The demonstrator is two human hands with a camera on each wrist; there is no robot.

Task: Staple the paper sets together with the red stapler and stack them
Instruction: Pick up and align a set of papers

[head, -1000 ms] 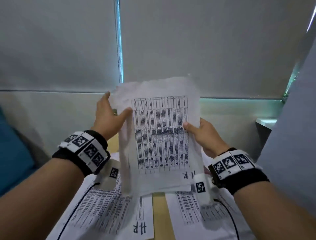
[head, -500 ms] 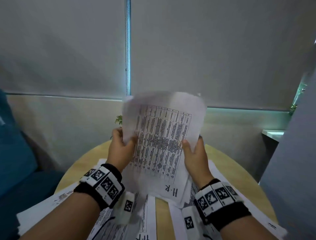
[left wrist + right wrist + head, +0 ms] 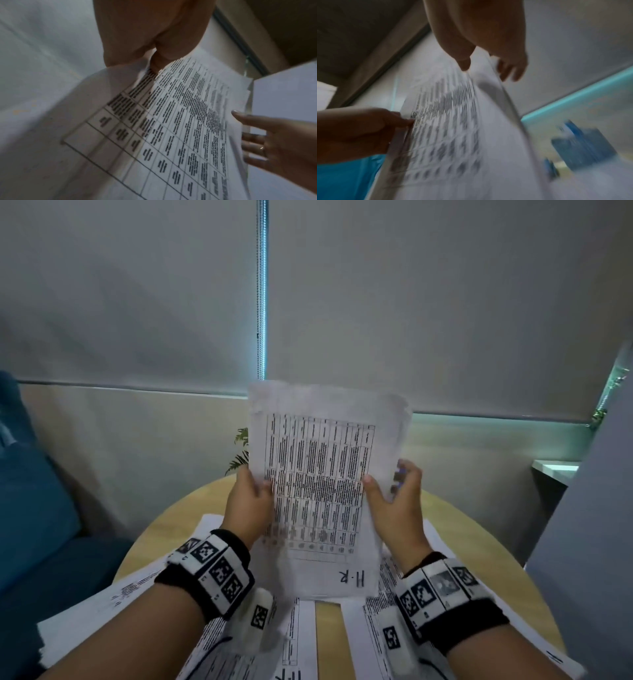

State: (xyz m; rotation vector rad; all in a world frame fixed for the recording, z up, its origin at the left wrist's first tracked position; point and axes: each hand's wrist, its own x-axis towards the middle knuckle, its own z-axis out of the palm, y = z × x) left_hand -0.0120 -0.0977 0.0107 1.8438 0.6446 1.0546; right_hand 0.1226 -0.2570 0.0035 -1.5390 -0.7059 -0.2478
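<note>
I hold a set of printed sheets [image 3: 325, 491] upright above the round table, its table of text facing me and "H.R" written at its lower edge. My left hand [image 3: 248, 501] pinches the set's left edge, thumb on the front. My right hand [image 3: 394, 501] grips the right edge, thumb on the front and fingers behind. The left wrist view shows the same sheets [image 3: 180, 121] under my left thumb [image 3: 157, 63]. In the blurred right wrist view my right thumb [image 3: 464, 63] presses the paper [image 3: 453, 128]. No red stapler is in view.
More printed sheets [image 3: 294, 642] lie spread over the round wooden table [image 3: 171, 518] below my wrists. A blue seat [image 3: 30, 525] stands at the left, a grey panel [image 3: 589, 525] at the right. A small plant [image 3: 239, 453] shows behind the paper.
The paper set has come down and closer to the table, and both hands have slid lower along its side edges. The head view has tilted down, showing more of the table.
</note>
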